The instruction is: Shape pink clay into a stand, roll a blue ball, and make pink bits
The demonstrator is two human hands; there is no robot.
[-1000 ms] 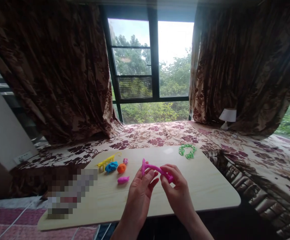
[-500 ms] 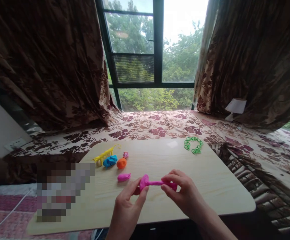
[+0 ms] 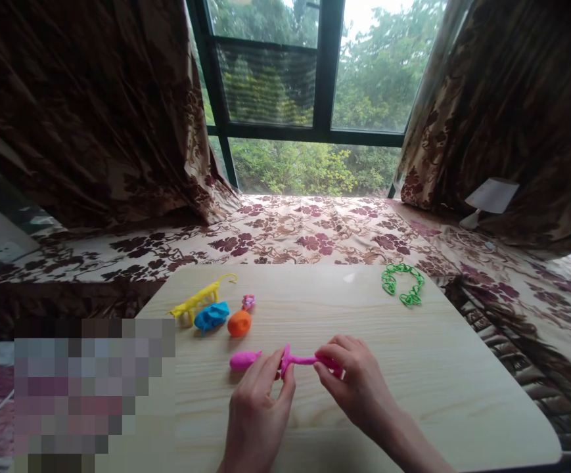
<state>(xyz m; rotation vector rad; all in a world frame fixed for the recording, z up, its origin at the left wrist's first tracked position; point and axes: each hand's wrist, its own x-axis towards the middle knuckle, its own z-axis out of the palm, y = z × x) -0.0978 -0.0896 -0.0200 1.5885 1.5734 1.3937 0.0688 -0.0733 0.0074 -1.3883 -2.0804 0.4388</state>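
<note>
Both hands hold one pink clay strip (image 3: pixel 301 360) low over the pale wooden table (image 3: pixel 453 374). My left hand (image 3: pixel 258 407) pinches its flattened left end between thumb and fingers. My right hand (image 3: pixel 351 381) grips the right end, fingers closed round it. Just left of the strip lies a small pink clay lump (image 3: pixel 243 359) on the table.
An orange clay ball (image 3: pixel 239 323), a blue clay lump (image 3: pixel 211 316), a yellow clay figure (image 3: pixel 197 300) and a tiny pink-and-blue piece (image 3: pixel 248 301) lie at the table's left. A green clay chain (image 3: pixel 402 284) lies at the far right. Floral bedding, a white lamp (image 3: pixel 487 200), curtains and a window stand behind.
Both hands have come down with the pink strip from above the table to just over it, near the small pink lump. The view has tipped downward and closer.
</note>
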